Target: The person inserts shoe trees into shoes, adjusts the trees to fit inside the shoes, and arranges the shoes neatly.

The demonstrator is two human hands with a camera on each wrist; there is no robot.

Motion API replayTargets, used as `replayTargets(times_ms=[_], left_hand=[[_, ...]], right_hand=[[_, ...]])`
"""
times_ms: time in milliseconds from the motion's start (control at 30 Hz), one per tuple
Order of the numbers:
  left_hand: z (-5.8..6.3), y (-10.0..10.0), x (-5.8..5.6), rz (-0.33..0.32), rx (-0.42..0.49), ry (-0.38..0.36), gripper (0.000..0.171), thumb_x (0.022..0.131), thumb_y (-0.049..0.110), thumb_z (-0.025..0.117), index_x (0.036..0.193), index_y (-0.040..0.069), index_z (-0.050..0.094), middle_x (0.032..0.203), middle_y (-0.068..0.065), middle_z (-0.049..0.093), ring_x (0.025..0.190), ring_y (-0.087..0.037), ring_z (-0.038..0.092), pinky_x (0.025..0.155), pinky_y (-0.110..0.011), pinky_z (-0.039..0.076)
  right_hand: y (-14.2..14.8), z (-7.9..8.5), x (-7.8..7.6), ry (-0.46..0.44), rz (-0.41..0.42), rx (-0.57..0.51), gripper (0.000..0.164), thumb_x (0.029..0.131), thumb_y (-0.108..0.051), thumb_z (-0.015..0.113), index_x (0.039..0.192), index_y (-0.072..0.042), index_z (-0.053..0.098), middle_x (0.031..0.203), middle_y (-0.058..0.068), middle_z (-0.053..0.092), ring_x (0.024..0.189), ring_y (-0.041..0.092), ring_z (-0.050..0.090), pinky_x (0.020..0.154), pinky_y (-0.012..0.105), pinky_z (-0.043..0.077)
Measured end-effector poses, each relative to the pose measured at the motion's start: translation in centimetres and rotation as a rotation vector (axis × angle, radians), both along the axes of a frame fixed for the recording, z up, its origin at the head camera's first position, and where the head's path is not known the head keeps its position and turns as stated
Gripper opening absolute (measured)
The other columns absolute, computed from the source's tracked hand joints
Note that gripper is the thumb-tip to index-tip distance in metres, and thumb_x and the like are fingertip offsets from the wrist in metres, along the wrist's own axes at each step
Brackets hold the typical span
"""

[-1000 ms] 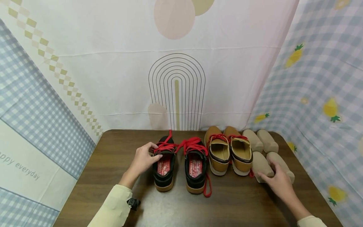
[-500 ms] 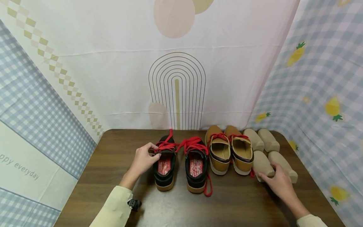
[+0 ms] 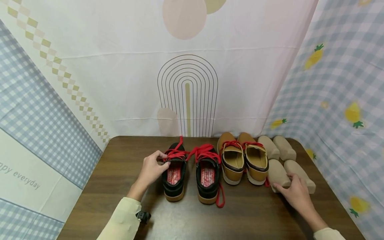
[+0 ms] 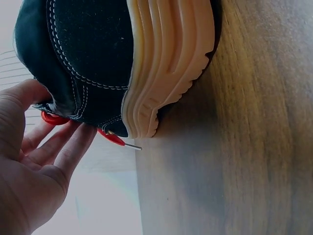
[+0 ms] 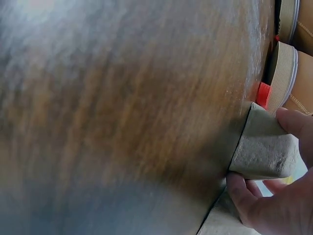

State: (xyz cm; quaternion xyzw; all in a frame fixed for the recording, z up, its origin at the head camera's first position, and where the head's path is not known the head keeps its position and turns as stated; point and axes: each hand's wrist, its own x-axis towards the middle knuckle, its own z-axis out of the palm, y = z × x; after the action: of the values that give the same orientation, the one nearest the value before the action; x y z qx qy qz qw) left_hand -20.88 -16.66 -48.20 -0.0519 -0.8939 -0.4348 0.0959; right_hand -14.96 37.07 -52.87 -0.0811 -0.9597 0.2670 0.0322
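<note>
The black shoe [image 3: 174, 194] stands sole-down on the brown, wood-grained table [image 3: 204, 223]. Its upper is dark and smooth with curved double rows of white stitching, and its tan sole [image 4: 168, 54] is wavy, grooved along the side and notched at the lower edge. Flat red laces [image 3: 176, 154] cross its front, one ending in a thin metal tip [image 4: 133, 146]; the insole [image 3: 173, 175] is patterned red and white.

My left hand [image 3: 152, 169] comes at the shoe from its left side: I pinch the edge of its opening, thumb at the collar, fingers by the laces, so the shoe lies between them.

Over on the right, a beige block [image 3: 277, 173] has a rounded back and a flat, faintly pitted end. My right hand [image 3: 296, 195] has that end pinched, thumb on its left side and fingers on the other, beside the next block [image 3: 301, 171]. Two more blocks [image 3: 268, 146] lie behind.

Between my hands stand the second black shoe [image 3: 207, 191], a strand of lace trailing past its heel, and two brown shoes [image 3: 232, 176] with ribbed pale sole edges. Behind the table hangs a creased, printed cloth [image 3: 132, 83].
</note>
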Motion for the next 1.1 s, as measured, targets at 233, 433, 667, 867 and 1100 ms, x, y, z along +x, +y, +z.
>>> replayTargets(times_ms=[233, 433, 667, 867, 1100], left_hand=[[-0.01, 0.11, 0.2, 0.011, 0.004, -0.021, 0.018, 0.08, 0.01, 0.078, 0.098, 0.011, 0.072, 0.1, -0.008, 0.077, 0.096, -0.023, 0.073, 0.08, -0.035, 0.055], [-0.14, 0.05, 0.2, 0.018, 0.016, -0.01, 0.018, 0.08, 0.01, 0.078, 0.096, 0.012, 0.072, 0.098, -0.007, 0.076, 0.095, -0.022, 0.072, 0.081, -0.036, 0.054], [-0.2, -0.02, 0.25, 0.059, 0.035, -0.007, 0.016, 0.079, 0.01, 0.079, 0.094, 0.011, 0.073, 0.094, -0.007, 0.076, 0.091, -0.021, 0.071, 0.078, -0.033, 0.055], [-0.04, 0.06, 0.24, 0.063, 0.081, -0.033, 0.015, 0.081, 0.011, 0.08, 0.094, 0.01, 0.073, 0.093, -0.009, 0.076, 0.083, -0.017, 0.073, 0.07, -0.026, 0.056], [0.0, 0.02, 0.07, 0.044, 0.058, -0.041, 0.014, 0.081, 0.009, 0.081, 0.092, 0.011, 0.073, 0.088, -0.006, 0.075, 0.079, -0.015, 0.071, 0.071, -0.028, 0.056]], right_hand=[[0.24, 0.03, 0.14, -0.008, 0.004, -0.009, 0.089, 0.093, -0.043, 0.075, 0.14, 0.022, 0.037, 0.133, 0.047, 0.043, 0.12, 0.062, 0.043, 0.096, 0.07, 0.04], [0.48, 0.06, 0.17, -0.006, 0.01, -0.007, 0.086, 0.093, -0.039, 0.076, 0.14, 0.022, 0.038, 0.134, 0.047, 0.043, 0.122, 0.061, 0.041, 0.098, 0.071, 0.038], [0.32, 0.03, 0.24, 0.053, 0.03, 0.02, 0.082, 0.089, -0.037, 0.081, 0.136, 0.02, 0.045, 0.13, 0.046, 0.049, 0.119, 0.059, 0.046, 0.095, 0.07, 0.039], [0.25, -0.02, 0.35, 0.07, 0.03, 0.022, 0.081, 0.09, -0.038, 0.08, 0.137, 0.018, 0.045, 0.133, 0.047, 0.047, 0.12, 0.061, 0.044, 0.096, 0.071, 0.038], [0.36, -0.08, 0.44, 0.046, 0.03, 0.025, 0.082, 0.092, -0.04, 0.078, 0.138, 0.018, 0.044, 0.133, 0.048, 0.046, 0.119, 0.061, 0.045, 0.094, 0.071, 0.04]])
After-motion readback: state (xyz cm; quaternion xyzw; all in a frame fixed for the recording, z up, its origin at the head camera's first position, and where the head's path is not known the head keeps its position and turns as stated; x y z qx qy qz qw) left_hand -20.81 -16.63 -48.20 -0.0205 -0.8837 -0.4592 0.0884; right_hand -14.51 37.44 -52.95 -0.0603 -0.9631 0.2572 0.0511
